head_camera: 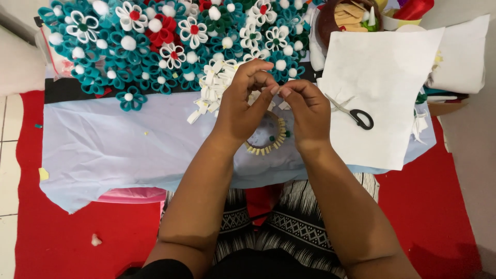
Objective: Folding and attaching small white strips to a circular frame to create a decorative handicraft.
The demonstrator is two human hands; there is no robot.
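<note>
Left hand (242, 106) and right hand (305, 111): fingertips pinched together on something small, too hidden to name, above the ring of folded cream petals (266, 140) on the pale blue cloth (103, 144) | keep wrists low, pinch steady | scissors (356, 116) on white sheet (382, 88) right; teal felt flowers (155, 46) crowd behind.

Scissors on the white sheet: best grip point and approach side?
Take the scissors by the black loop handles, coming from the lower right. They lie flat on the white sheet, handles toward the near right and closed blades pointing up-left toward the right hand, so that end is blunt, thicker and probably easiest to pinch.
</note>
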